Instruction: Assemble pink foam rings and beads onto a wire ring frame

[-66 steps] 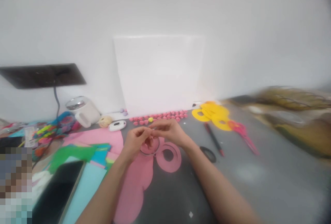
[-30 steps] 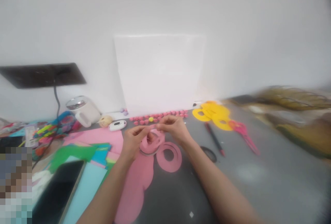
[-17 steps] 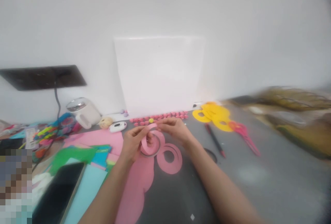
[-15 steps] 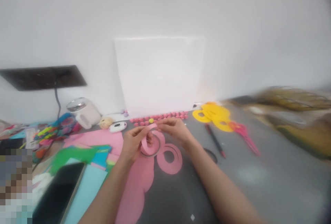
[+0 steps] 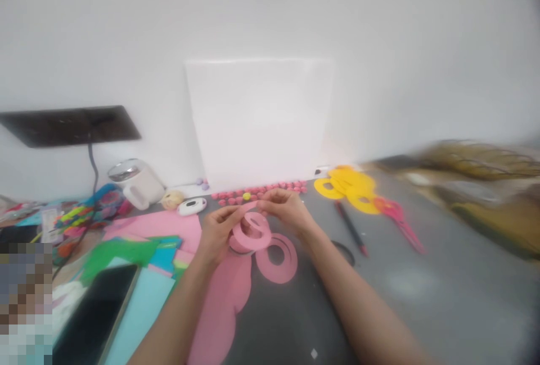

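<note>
Here both hands, left hand [image 5: 217, 231] and right hand [image 5: 283, 208], pinch 1 pink paper ring [image 5: 253, 231] with closed fingers.

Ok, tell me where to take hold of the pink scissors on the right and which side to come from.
Take the pink scissors by the handle loops at the far end, next to the yellow paper rings. Come from above: they lie flat on the grey table, blades pointing toward the near right, so the loops are the widest part and the handles keep your fingers off the blades. The blur hides finer detail.
</note>
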Demonstrator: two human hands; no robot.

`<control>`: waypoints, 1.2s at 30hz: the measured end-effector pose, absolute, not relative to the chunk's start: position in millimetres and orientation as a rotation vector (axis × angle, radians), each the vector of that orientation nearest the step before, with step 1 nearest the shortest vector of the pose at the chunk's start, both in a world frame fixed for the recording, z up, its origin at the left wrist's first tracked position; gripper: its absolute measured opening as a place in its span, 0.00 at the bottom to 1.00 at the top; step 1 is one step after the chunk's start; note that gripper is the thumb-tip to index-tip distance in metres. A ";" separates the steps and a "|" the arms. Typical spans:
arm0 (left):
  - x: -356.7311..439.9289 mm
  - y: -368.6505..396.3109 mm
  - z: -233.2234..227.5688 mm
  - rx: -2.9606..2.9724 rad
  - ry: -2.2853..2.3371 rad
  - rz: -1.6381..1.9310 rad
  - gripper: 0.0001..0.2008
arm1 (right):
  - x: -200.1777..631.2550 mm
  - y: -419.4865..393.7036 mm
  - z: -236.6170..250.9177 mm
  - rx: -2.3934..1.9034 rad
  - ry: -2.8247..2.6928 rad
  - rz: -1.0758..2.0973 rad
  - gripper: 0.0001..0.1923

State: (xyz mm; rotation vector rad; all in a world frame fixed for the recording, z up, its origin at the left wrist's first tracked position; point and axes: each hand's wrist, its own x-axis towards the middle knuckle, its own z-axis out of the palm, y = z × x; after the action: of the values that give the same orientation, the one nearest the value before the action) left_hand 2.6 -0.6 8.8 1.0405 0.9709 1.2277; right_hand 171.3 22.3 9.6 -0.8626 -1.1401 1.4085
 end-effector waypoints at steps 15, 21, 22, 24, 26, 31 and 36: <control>3.9 2.9 10.0 0.869 1.056 1.367 0.10 | 175.1 28.2 0.4 -0.799 -1.057 1.463 0.13; 3.5 2.2 10.0 0.832 1.008 1.349 0.11 | 174.5 26.5 5.7 -0.864 -1.083 1.392 0.10; 3.6 1.7 10.6 0.835 0.996 1.337 0.11 | 174.1 25.5 7.4 -0.870 -1.086 1.391 0.10; 4.2 0.7 11.7 0.845 0.972 1.303 0.10 | 173.3 24.0 10.1 -0.871 -1.093 1.394 0.10; 5.1 0.0 12.6 0.856 0.955 1.272 0.11 | 172.6 23.2 11.2 -0.865 -1.098 1.399 0.10; 6.5 -0.2 12.5 0.835 0.923 1.299 0.13 | 172.4 23.6 9.4 -0.833 -1.091 1.428 0.09; 5.9 0.6 12.2 0.847 0.868 1.319 0.14 | 173.8 25.9 5.6 -0.787 -1.049 1.454 0.12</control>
State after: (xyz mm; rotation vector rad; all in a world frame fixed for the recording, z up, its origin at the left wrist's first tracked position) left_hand 5.9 0.6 12.2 0.8474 0.8684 1.3188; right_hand 173.8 25.9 5.6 -0.7866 -1.0495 1.4537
